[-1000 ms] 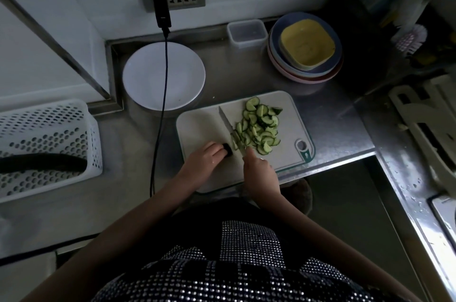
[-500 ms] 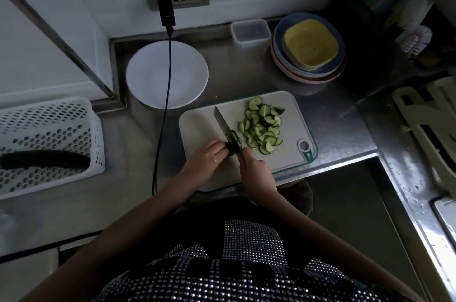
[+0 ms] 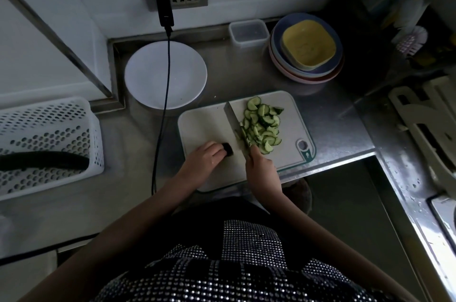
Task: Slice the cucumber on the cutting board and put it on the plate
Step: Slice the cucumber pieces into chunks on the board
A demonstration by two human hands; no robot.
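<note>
A pale cutting board (image 3: pixel 204 126) lies on the steel counter in front of me. On its right half sits a heap of green cucumber slices (image 3: pixel 262 124). My left hand (image 3: pixel 203 161) grips a short dark cucumber end piece (image 3: pixel 227 148) on the board. My right hand (image 3: pixel 261 169) holds the handle of a knife (image 3: pixel 233 124), whose blade lies along the left side of the heap. A round white plate (image 3: pixel 148 74) stands behind the board at the left, with nothing on it.
A black cable (image 3: pixel 164 109) hangs from the wall socket across the plate and down past the board's left side. A white perforated basket (image 3: pixel 49 129) holds a whole dark cucumber at the left. A clear tub (image 3: pixel 248 32) and stacked coloured plates (image 3: pixel 306 50) stand behind the board.
The knife has moved right against the sliced heap, away from the end piece. My left hand stays on the end piece, which is now apart from the blade.
</note>
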